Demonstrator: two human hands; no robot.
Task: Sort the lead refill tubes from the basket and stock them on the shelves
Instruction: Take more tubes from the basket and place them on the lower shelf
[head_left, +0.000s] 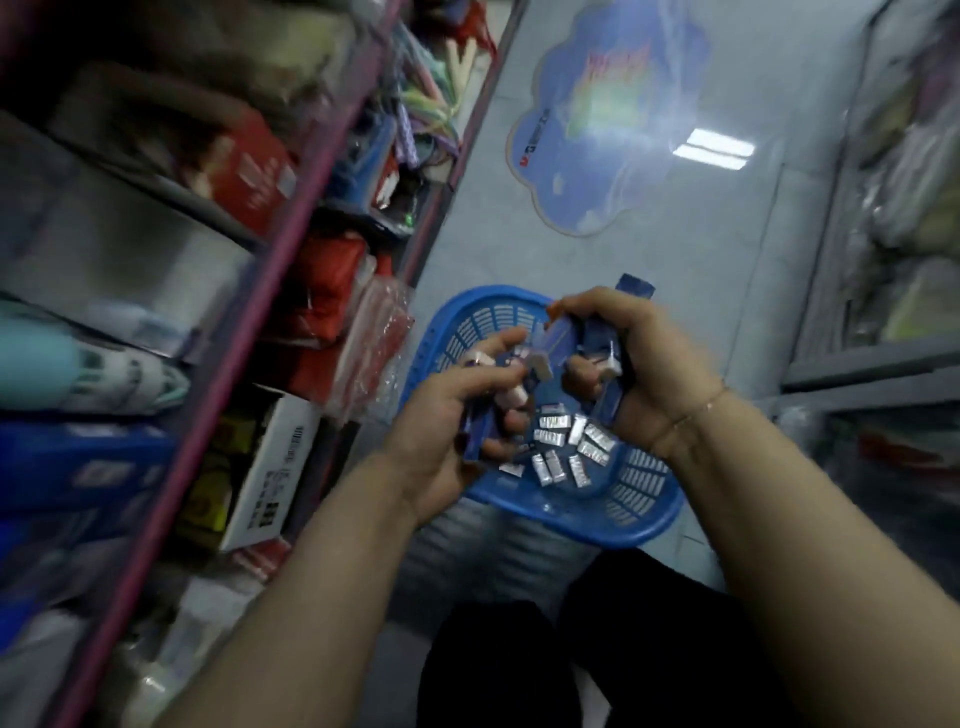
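Left hand (447, 410) grips blue lead refill tubes (475, 434), sorted handful | right hand (649, 364) clutches more | both above blue slotted plastic basket (597, 525) so drops land inside | silver packets (571, 447) remain

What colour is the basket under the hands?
Blue, with slotted walls; the basket shows best in the head view, the only one.

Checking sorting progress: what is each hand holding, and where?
Both hold lead refill tubes above the basket: the left hand a bunch around their middles, the right hand likewise.
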